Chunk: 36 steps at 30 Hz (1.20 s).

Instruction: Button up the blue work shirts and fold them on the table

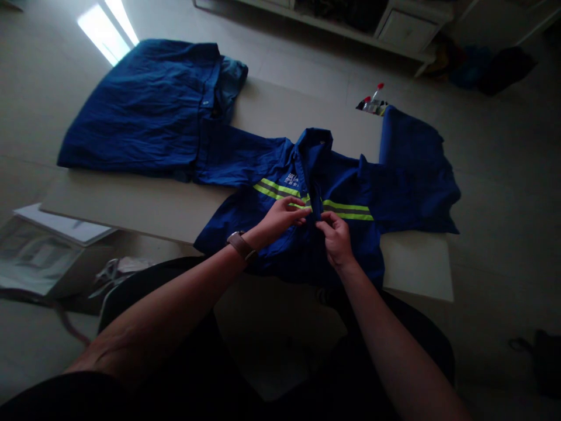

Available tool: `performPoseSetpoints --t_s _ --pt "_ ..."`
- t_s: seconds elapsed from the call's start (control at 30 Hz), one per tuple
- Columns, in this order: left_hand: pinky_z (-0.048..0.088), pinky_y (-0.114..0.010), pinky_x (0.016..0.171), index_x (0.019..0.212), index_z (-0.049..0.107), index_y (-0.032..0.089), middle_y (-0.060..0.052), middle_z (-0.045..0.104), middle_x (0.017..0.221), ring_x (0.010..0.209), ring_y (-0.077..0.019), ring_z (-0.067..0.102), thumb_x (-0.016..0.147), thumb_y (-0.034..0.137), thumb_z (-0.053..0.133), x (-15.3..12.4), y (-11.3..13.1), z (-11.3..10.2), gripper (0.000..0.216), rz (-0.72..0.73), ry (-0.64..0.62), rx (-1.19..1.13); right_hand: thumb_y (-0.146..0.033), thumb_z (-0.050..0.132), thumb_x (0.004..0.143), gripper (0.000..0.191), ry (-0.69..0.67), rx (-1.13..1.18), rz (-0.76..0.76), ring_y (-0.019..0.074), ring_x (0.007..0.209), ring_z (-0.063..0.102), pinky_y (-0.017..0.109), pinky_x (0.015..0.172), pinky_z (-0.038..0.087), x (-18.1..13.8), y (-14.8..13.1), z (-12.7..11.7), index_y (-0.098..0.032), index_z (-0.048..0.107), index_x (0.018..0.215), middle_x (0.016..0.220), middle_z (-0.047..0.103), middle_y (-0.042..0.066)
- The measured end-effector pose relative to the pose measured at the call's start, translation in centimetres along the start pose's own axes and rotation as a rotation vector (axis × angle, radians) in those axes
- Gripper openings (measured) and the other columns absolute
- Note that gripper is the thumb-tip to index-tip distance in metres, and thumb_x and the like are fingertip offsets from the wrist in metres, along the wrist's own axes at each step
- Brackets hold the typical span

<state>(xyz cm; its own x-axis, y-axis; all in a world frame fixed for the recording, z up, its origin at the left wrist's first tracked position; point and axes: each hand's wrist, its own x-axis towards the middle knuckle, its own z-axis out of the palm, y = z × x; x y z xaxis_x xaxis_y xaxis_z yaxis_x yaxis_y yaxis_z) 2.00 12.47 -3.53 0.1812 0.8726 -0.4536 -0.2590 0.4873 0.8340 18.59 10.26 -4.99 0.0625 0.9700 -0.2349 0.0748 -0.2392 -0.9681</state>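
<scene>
A blue work shirt (350, 193) with yellow reflective stripes lies front up on a low pale board (144, 204). My left hand (283, 217), with a brown watch on its wrist, pinches the shirt's front placket just below the stripe. My right hand (335, 237) pinches the same placket from the other side, fingers closed on the cloth. Both hands meet at the shirt's middle, below the collar. The shirt's sleeves spread out to both sides.
A second blue garment (149, 105) lies folded at the board's far left. Small bottles with red caps (372, 102) stand beyond the shirt. Papers (56, 228) and a box sit on the floor at left. A white cabinet (407, 26) stands at the back.
</scene>
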Motion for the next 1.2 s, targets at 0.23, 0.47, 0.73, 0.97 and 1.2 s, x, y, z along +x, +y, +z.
performPoseSetpoints --t_s 0.23,0.47,0.73,0.97,1.2 --pt "0.043 -0.021 0.055 0.111 0.055 0.015 0.008 0.057 0.061 0.053 -0.0074 0.056 0.077 0.004 0.075 0.2 -0.2 -0.3 0.041 0.098 0.129 0.179 -0.035 0.057 0.066 0.025 0.122 -0.065 -0.009 0.0217 0.084 0.064 0.036 0.082 0.053 0.0 0.5 0.1 -0.022 0.062 0.088 0.085 0.070 0.003" --pt "0.034 -0.023 0.050 0.125 0.064 0.014 0.007 0.056 0.060 0.049 -0.0078 0.048 0.070 0.007 0.072 0.2 -0.6 -1.4 0.055 0.159 0.063 0.516 -0.028 0.051 0.059 0.055 0.149 -0.063 -0.027 0.0254 0.097 0.067 0.038 0.084 0.054 0.4 0.7 0.1 -0.021 0.067 0.111 0.106 0.075 0.008" --pt "0.030 -0.023 0.048 0.108 0.064 0.015 0.007 0.053 0.055 0.046 -0.0075 0.044 0.069 0.007 0.070 0.1 -0.6 -1.3 0.040 0.110 -0.061 0.545 -0.037 0.053 0.066 0.042 0.104 -0.109 0.044 0.0230 0.085 0.066 0.036 0.079 0.054 1.1 2.0 -0.3 -0.021 0.065 0.103 0.092 0.074 0.006" --pt "0.036 -0.022 0.053 0.105 0.068 0.015 0.004 0.057 0.061 0.052 -0.0092 0.052 0.084 0.014 0.065 0.5 -0.7 -1.3 0.021 0.171 -0.061 0.527 -0.049 0.069 0.070 0.049 0.110 -0.087 0.028 0.0260 0.093 0.071 0.041 0.084 0.057 1.3 2.6 0.0 -0.019 0.066 0.108 0.101 0.077 0.011" --pt "0.042 -0.023 0.066 0.090 0.072 0.015 -0.001 0.067 0.081 0.071 -0.0115 0.057 0.076 0.016 0.077 0.8 -0.8 -1.6 0.014 0.404 0.067 0.642 -0.040 0.066 0.068 0.042 0.168 -0.099 -0.025 0.0268 0.099 0.070 0.043 0.093 0.056 0.9 1.6 0.2 -0.019 0.072 0.105 0.104 0.077 0.009"
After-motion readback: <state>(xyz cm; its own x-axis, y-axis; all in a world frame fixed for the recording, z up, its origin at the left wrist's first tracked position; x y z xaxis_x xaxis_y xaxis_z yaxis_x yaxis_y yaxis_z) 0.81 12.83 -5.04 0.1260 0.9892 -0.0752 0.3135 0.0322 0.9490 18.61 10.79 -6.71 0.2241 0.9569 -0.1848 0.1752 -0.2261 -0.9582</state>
